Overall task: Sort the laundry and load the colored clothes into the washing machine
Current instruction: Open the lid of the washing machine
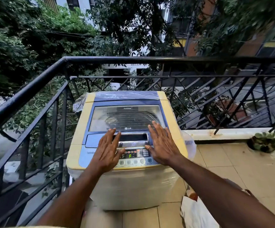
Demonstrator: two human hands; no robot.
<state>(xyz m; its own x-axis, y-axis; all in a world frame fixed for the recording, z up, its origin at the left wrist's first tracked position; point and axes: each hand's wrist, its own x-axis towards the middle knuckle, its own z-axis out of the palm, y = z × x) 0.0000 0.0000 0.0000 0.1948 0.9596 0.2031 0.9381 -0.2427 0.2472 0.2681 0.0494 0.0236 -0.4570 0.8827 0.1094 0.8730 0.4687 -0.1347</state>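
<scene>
Both hands (pixel 133 148) lie flat, fingers spread, on the closed washing machine lid (pixel 125 117).

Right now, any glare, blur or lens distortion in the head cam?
Head view: wide-angle bend in the balcony railing; motion smear in the corner foliage; sky glare on the washing machine lid window; soft, dim daylight; both hands sharp, left hand, right hand.
</scene>
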